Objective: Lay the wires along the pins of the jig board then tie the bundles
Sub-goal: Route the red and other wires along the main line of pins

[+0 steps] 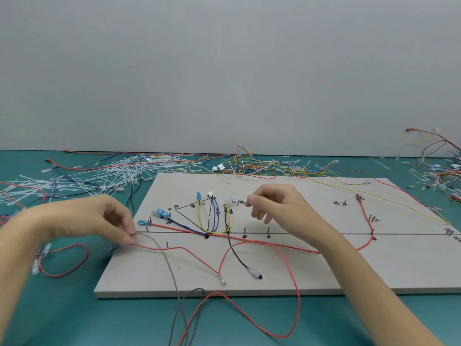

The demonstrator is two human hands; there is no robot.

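Observation:
A pale jig board point(311, 268) lies on the teal table, with black pins along a drawn line and handwritten labels. Yellow, white, purple and black wires point(212, 216) loop between pins near its middle, and a long red wire point(274, 244) runs along the line to the right. My left hand point(99, 221) pinches a red wire point(174, 248) and a grey wire point(172, 268) at the board's left edge. My right hand point(272, 203) hovers over the board's centre with curled fingers and seems to hold nothing. A black wire with a clear terminal point(254, 272) lies loose.
A pile of white cable ties point(104, 176) lies at the back left. Loose coloured wires point(262, 163) are strewn behind the board, and more wires point(441, 171) sit at the right. A red wire loop point(64, 260) rests left of the board.

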